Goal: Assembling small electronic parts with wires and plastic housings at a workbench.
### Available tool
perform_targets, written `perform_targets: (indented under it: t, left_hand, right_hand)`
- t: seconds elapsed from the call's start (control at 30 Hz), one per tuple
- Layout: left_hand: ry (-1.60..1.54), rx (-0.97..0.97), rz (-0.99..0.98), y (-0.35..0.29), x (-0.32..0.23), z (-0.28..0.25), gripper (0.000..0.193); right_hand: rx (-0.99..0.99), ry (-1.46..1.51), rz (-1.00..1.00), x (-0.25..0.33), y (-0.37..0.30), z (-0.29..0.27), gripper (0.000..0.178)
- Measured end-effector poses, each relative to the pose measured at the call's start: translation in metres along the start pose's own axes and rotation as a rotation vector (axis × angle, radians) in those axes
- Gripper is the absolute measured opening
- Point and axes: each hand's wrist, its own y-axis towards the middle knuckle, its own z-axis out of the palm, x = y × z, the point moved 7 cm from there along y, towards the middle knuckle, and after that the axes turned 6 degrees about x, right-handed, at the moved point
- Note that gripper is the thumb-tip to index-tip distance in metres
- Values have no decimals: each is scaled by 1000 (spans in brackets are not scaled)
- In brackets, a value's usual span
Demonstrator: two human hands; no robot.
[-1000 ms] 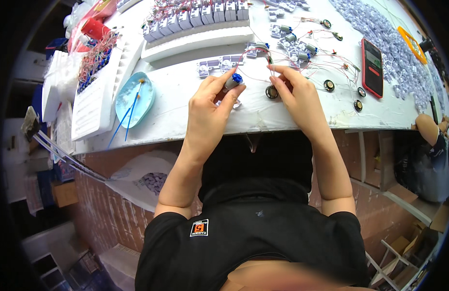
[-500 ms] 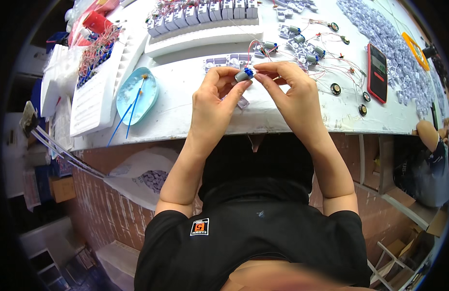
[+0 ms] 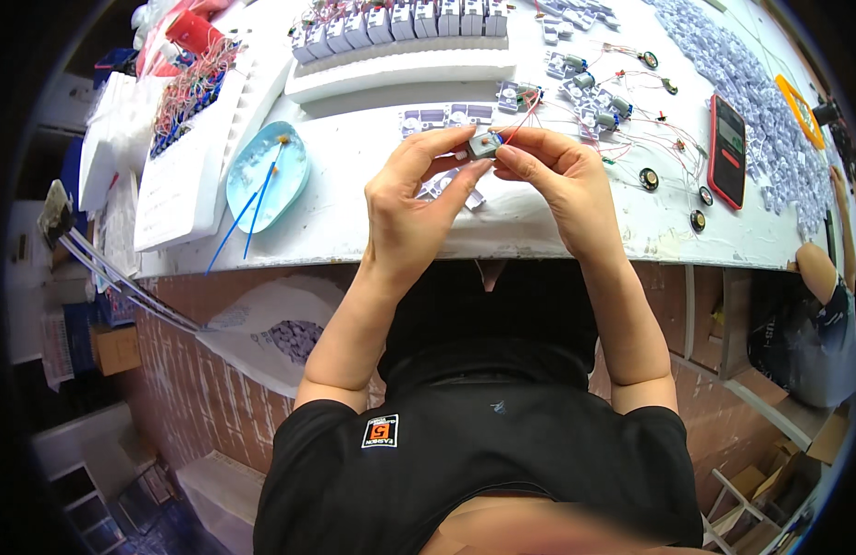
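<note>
Just above the table's near edge, a small grey motor (image 3: 483, 145) with a blue end is between my two hands. The thumb and fingers of my left hand (image 3: 405, 199) pinch its grey body. At the blue end, my right hand (image 3: 571, 180) is closed on the motor, with red wires rising beside its fingertips. Pale plastic housings (image 3: 434, 120) lie on the table behind my hands. Another pale plastic piece (image 3: 467, 196) sits partly hidden below my left fingers.
A white foam tray (image 3: 400, 81) bears a row of pale units. At left are a light-blue dish (image 3: 289, 199) with blue-handled sticks and a foam box (image 3: 183, 199) near bundled wires. Wired motors (image 3: 618, 107), small round speakers (image 3: 649, 178), a red-edged phone (image 3: 726, 153) and heaped parts (image 3: 775, 139) lie rightward.
Between my fingers the motor has turned, so its blue end now points right and a brownish spot shows on it. My right fingers have closed in nearer to it.
</note>
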Motion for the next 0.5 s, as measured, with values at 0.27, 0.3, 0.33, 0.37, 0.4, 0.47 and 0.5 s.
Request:
perform_targets:
  t: [0.27,0.3,0.33,0.37,0.4,0.47,0.5]
  left_hand:
    - [221,-55,180,3,-20,-4,45]
    - [223,-54,181,2,-21,-5,45]
    - [263,-41,215,1,-24,-4,46]
    - [302,-27,249,1,-27,-4,47]
    - [304,-28,249,1,-27,-5,47]
    - [265,16,238,1,-27,-4,47]
    - [266,16,238,1,-27,-5,47]
  right_hand:
    - [28,-14,-7,9,1,7,28]
    - [17,-70,-12,10,2,6,28]
    - [6,-125,-17,10,2,6,27]
    - [6,-123,-18,10,2,5,27]
    - [15,-144,-23,10,2,5,26]
    - [26,-164,-28,10,1,4,26]
    - [30,-168,-40,10,1,4,25]
